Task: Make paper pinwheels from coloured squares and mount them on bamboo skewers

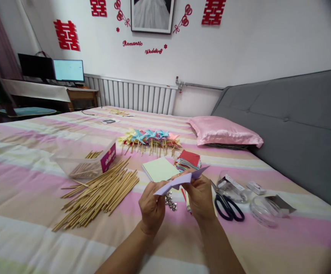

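Observation:
Between my two hands is a piece of lavender paper (179,180), cut and partly folded like a pinwheel, held up above the bed. My left hand (151,207) is closed on its left side, thumb and fingers pinching the edge. On the right side, my right hand (199,196) grips the paper with the fingers behind it. Below the paper lies a small heap of silvery pins (170,201). A stack of pale green paper squares (160,169) sits just beyond my hands, beside a pile of coloured squares topped with red (188,159).
Scissors with dark handles (228,207) lie right of my hands, near clear plastic containers (264,212). Many thin wooden sticks (105,196) spread at left by a clear plastic box (82,165). Finished pinwheels (150,137) lie farther back. A pink pillow (225,131) rests against the grey headboard (293,129).

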`<control>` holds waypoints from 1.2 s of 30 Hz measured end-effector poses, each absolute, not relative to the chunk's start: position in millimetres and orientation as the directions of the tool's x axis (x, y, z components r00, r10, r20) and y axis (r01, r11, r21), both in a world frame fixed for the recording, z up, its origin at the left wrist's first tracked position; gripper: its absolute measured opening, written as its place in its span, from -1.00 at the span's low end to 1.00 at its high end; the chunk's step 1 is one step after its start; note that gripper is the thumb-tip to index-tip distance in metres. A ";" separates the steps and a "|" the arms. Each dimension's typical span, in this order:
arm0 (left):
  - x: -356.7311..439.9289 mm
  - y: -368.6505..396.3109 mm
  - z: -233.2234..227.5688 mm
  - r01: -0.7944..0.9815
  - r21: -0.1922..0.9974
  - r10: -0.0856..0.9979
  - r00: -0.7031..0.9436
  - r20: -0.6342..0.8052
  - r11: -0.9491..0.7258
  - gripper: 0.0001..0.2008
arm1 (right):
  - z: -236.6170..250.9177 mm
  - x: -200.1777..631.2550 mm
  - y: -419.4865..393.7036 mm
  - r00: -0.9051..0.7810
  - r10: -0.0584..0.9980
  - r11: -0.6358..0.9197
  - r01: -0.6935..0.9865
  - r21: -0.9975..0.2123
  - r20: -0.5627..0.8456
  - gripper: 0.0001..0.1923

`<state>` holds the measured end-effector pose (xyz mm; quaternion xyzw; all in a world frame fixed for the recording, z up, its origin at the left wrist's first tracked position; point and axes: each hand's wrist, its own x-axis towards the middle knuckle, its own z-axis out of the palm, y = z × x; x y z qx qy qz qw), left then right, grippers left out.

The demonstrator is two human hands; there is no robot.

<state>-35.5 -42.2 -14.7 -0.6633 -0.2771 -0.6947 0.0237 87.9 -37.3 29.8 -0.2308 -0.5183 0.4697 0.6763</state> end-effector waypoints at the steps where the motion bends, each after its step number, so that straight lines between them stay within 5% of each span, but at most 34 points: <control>1: -34.7 -42.2 -15.0 0.394 0.381 0.360 -0.127 0.924 -0.837 -0.71 | 30.0 87.0 -37.3 0.041 0.882 0.447 -0.391 -0.805 0.470 -0.85; 5: -28.5 -40.5 -16.7 0.299 0.614 0.588 -0.182 0.788 -0.731 -0.86 | 31.6 83.4 -37.2 0.129 0.910 0.412 -0.365 -0.835 0.393 -0.77; 8: -22.8 -38.4 -17.2 0.108 0.834 0.816 -0.171 0.552 -0.542 -0.82 | 34.7 83.1 -37.4 0.132 0.940 0.341 -0.325 -0.882 0.315 -0.66; 11: -20.2 -35.9 -17.6 -0.044 0.932 0.929 -0.103 0.354 -0.360 -0.76 | 37.0 87.4 -36.1 0.105 0.948 0.318 -0.287 -0.904 0.300 -0.57; 16: -23.2 -30.8 -22.2 -0.181 0.961 0.977 -0.069 0.201 -0.211 -0.71 | 32.3 103.8 -26.7 0.224 0.944 0.276 -0.138 -0.951 0.242 -0.47; 19: -24.8 -28.6 -25.4 -0.191 0.967 0.984 -0.085 0.157 -0.171 -0.71 | 31.1 112.7 -24.2 0.314 0.879 0.372 0.020 -0.928 0.359 -0.45; 23: -24.1 -27.9 -27.0 -0.094 0.979 0.981 -0.096 0.171 -0.180 -0.74 | 35.9 119.8 -28.4 0.262 0.712 0.484 0.489 -0.726 0.651 -0.56; 27: -23.4 -27.7 -27.4 -0.017 0.980 0.975 -0.101 0.196 -0.199 -0.76 | 33.5 123.4 -28.0 0.139 0.661 0.347 0.815 -0.464 0.738 -0.64; 36: -25.2 -26.3 -25.7 -0.094 0.979 0.962 -0.223 0.157 -0.181 -0.82 | 20.2 119.3 -22.8 0.082 0.803 0.191 0.903 -0.386 0.590 -0.62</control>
